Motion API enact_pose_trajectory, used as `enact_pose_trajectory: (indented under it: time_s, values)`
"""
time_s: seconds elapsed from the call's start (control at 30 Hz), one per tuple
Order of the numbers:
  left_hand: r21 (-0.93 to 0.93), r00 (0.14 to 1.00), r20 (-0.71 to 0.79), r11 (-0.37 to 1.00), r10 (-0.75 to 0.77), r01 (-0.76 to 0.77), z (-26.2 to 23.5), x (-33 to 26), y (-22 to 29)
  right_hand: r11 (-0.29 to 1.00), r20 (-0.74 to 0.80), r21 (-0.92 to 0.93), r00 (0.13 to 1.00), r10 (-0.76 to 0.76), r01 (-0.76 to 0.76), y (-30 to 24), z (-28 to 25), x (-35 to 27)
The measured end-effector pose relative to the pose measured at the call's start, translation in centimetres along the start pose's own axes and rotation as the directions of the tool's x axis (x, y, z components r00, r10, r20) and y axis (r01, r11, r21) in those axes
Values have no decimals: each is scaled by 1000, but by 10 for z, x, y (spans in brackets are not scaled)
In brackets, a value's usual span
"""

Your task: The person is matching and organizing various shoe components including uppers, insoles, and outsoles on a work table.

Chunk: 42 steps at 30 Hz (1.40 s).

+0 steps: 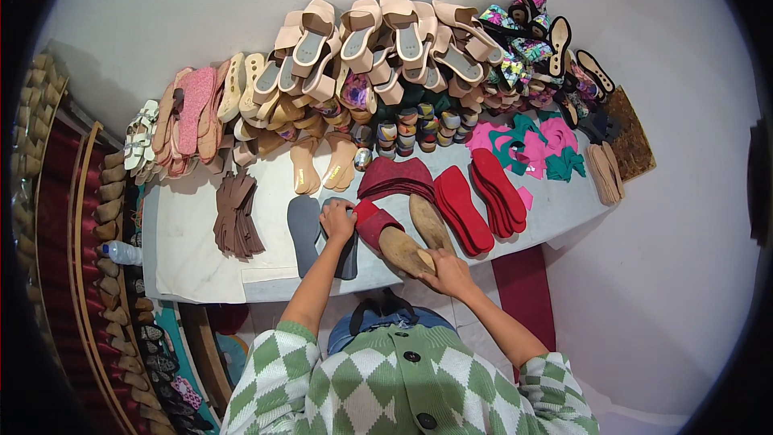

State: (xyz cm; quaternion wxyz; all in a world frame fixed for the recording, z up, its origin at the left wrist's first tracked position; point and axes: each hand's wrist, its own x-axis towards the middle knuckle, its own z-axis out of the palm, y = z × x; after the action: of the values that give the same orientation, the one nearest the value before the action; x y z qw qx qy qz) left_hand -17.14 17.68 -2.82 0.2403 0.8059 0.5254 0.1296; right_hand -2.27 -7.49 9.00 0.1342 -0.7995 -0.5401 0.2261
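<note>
My right hand is closed round the heel end of a worn wooden shoe last. A dark red strap wraps over the front of this last. A second bare wooden last lies just to its right. At the left, my left hand has its fingers bent over the upper end of a grey sole; the fingertips are partly hidden. Another grey sole lies flat beside it. Beyond both hands is a fanned pile of dark red strap pieces.
Stacks of bright red soles lie right of the lasts. Brown strips are at the left, beside tan insoles. Finished beige heeled sandals are heaped along the back. Pink and teal cut pieces lie at the far right.
</note>
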Motion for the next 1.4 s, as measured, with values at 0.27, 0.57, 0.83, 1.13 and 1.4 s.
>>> enact_pose_trajectory:
  time_s: [0.27, 0.57, 0.83, 1.13, 1.4]
  values:
    - [-67, 1000, 2, 998, 16, -16, 3, -5, -8, 993, 42, -22, 992, 115, -114, 9, -49, -36]
    - [-197, 996, -75, 978, 54, -68, 5, -36, -5, 984, -294, 176, 956, 20, 33, 14, -53, 23]
    - [-320, 996, -69, 945, 53, -72, 12, -75, -7, 978, -328, 163, 942, -71, 131, -5, -30, 98]
    - [-593, 905, 397, 710, -152, 379, 51, -94, -14, 967, -470, 243, 881, 45, 81, 7, -18, 114]
    - [-590, 656, 741, 324, -147, 739, 49, -106, 21, 963, -458, 264, 885, 86, 43, -3, 30, 106]
